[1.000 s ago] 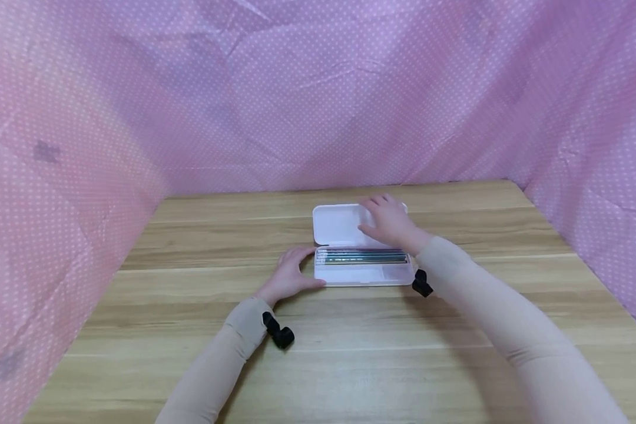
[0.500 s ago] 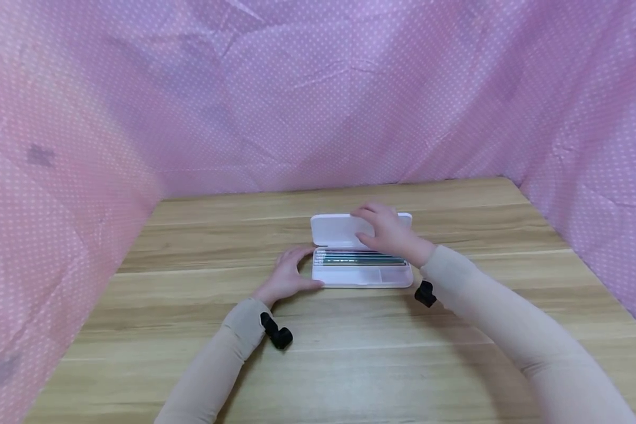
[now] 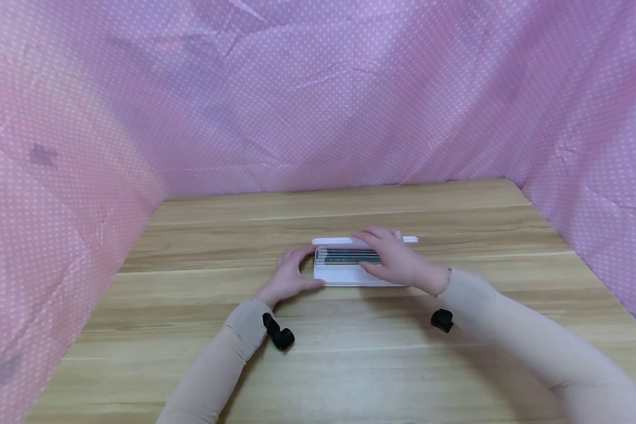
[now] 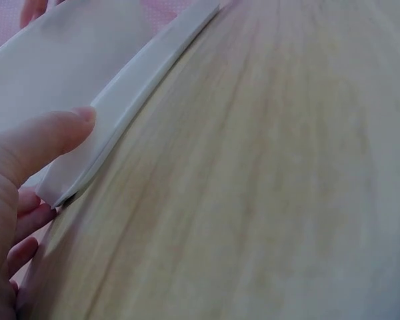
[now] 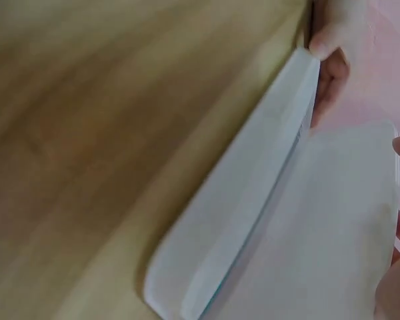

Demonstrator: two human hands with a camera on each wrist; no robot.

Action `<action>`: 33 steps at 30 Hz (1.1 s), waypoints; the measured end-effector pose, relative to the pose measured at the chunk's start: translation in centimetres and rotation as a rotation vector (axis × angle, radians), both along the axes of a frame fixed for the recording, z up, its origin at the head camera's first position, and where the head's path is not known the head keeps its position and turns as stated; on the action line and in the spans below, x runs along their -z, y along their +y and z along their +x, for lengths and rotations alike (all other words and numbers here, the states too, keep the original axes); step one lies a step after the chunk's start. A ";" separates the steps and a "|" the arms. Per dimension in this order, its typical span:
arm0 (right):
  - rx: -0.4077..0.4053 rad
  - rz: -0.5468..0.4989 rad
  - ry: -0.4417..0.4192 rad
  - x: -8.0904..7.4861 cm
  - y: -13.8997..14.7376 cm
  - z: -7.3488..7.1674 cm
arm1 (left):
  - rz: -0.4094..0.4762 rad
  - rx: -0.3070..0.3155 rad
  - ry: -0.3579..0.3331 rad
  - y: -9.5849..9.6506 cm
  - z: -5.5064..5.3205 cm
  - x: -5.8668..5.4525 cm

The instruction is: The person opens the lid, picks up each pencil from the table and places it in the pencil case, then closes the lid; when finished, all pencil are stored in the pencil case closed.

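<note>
A white pencil case lies on the wooden table, its hinged lid standing about edge-on to the head camera. Several dark green pencils fill the case's rear compartment; their right ends are hidden by my right hand. That hand holds the lid right of its middle, with fingers behind it, as the right wrist view shows on the lid's pale inner face. My left hand grips the case's left end. Its thumb presses the front wall in the left wrist view.
The wooden table extends around the case on all sides. Pink dotted cloth hangs behind it and along both sides. A black wrist camera sits on the left sleeve, another black camera on the right.
The lid has swung from leaning back to nearly edge-on, coming forward over the case. My right hand has moved toward me with it. The left hand stays at the case's left end.
</note>
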State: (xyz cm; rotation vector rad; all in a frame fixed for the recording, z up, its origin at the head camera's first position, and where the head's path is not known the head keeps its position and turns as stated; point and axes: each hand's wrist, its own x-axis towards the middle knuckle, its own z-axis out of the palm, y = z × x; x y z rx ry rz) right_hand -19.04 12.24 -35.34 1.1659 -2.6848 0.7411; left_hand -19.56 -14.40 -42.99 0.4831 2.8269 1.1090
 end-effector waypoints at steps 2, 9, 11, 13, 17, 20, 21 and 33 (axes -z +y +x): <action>-0.049 -0.002 0.014 0.3 0.4 0.4 | -0.003 -0.002 0.001 0.1 -0.1 0.0; -0.165 0.023 0.039 1.7 2.3 0.6 | -0.004 -0.010 -0.044 0.3 -0.1 0.0; -0.157 0.022 0.023 2.0 2.8 0.3 | -0.005 -0.009 -0.057 0.3 -0.1 0.1; -0.150 0.025 -0.003 2.1 3.2 -0.1 | -0.007 -0.001 -0.058 0.4 -0.1 0.2; -0.129 0.067 -0.071 2.2 3.7 -0.5 | 0.000 0.012 -0.063 0.3 -0.1 0.3; -0.110 0.102 -0.098 2.2 3.7 -0.8 | 0.001 0.031 -0.076 0.1 -0.2 0.3; -0.102 0.115 -0.103 2.2 3.7 -0.9 | -0.002 0.043 -0.077 -0.1 -0.2 0.3; -0.016 0.274 -0.207 1.7 3.2 -1.5 | 0.109 0.154 -0.109 -0.3 -0.3 -1.8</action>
